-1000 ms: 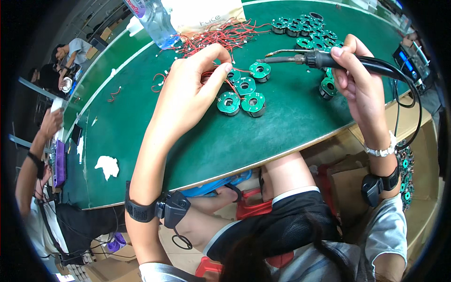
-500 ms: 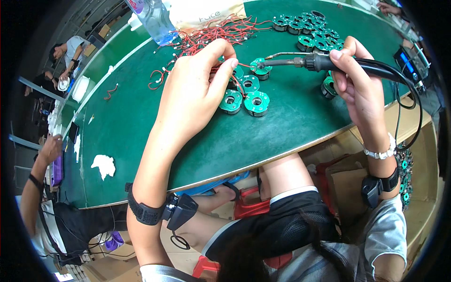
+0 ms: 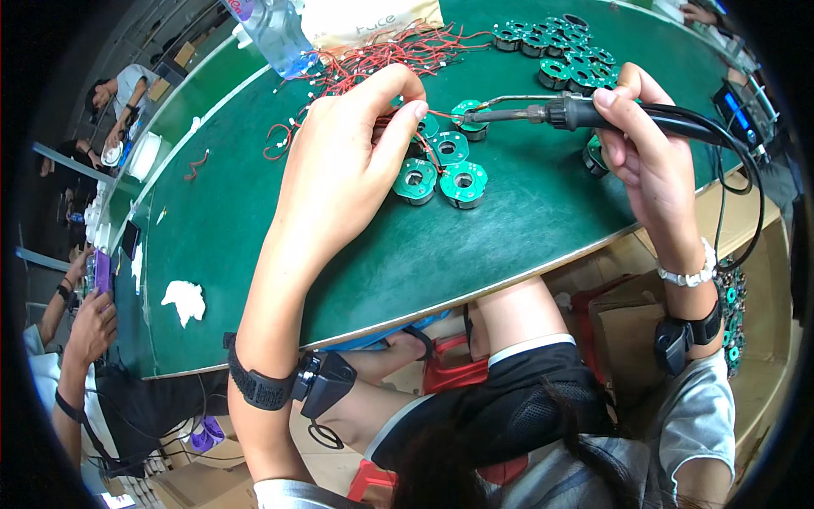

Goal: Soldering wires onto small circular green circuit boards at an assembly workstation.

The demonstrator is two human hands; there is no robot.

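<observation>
My right hand (image 3: pixel 649 140) grips a soldering iron (image 3: pixel 575 112) with a black handle and a thin metal guide tube above its shaft. The tip meets a round green circuit board (image 3: pixel 460 108) on a dark ring-shaped base. From the left, my left hand (image 3: pixel 348 153) pinches a thin red wire (image 3: pixel 437 114) between thumb and forefinger, its end reaching the same board by the tip. Several similar round boards (image 3: pixel 478 176) sit close together just nearer to me, with wire lying across some. The join itself is too small to make out.
Beyond my left hand lies a heap of red wires (image 3: pixel 398 58), with a clear bottle (image 3: pixel 275 38) and a pale bag (image 3: pixel 365 21) behind. More round boards (image 3: pixel 555 72) stand at the far right, near a station with a blue display (image 3: pixel 738 114). Crumpled white tissue (image 3: pixel 185 301) lies left. Co-workers sit leftward.
Both my hands stay almost in place, with the iron's tip and wire still at the same board. At the left, a co-worker's hands have shifted onto a purple object.
</observation>
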